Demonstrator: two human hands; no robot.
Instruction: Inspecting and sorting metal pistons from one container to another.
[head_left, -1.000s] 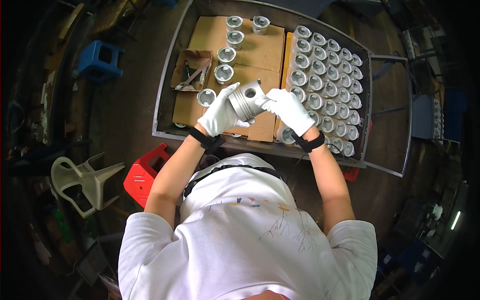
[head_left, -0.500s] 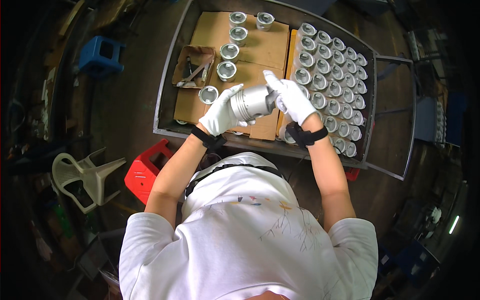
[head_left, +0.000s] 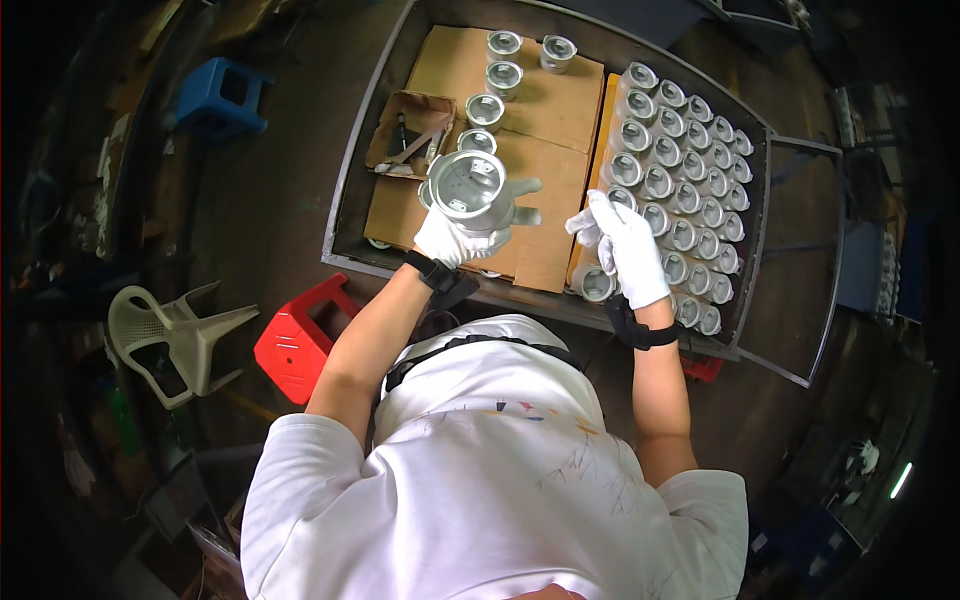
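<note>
My left hand [head_left: 455,240], in a white glove, grips a silver-grey metal piston [head_left: 470,186] from below and its near side. The piston's round end, with shallow recesses in it, faces up toward me, and two grey prongs stick out from its right side. To the right, my gloved right hand [head_left: 632,255] is apart from the piston, its fingers loosely stretched and nothing visible in them. Beyond the held piston, several pistons [head_left: 485,110] stand in a loose line on brown cardboard [head_left: 545,150].
Many pistons [head_left: 683,194] stand in close rows at the right of the metal-framed table [head_left: 352,180]. An open cardboard box [head_left: 380,150] holding tools sits at the left. A red stool [head_left: 298,345], a pale plastic chair [head_left: 130,340] and a blue stool [head_left: 215,95] stand left of me.
My right hand has let go of the piston and moved right and toward me. The left hand has turned the piston from its side to face its round end up.
</note>
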